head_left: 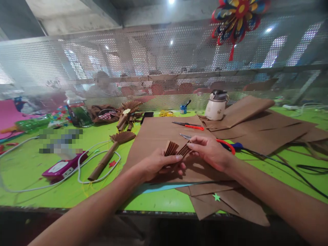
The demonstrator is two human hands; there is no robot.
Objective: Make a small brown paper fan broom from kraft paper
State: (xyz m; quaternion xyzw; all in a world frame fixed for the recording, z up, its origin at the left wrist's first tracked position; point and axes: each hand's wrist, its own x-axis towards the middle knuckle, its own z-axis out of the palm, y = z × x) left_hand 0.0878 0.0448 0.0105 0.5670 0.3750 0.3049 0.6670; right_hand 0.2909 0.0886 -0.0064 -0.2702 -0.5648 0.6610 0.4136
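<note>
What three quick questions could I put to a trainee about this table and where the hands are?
1. True or false: the left hand and the right hand both touch the pleated brown paper.
2. Which star lies on the brown scraps at the near edge of the table? A) red B) green C) yellow
3. Fill in: the rolled paper tube with a fan-shaped top lies to the ____ of both hands.

Key: 1 true; 2 B; 3 left.

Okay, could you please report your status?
Both hands on pleated brown paper. Brown sheet beneath. Scissors lying just beyond.
</note>
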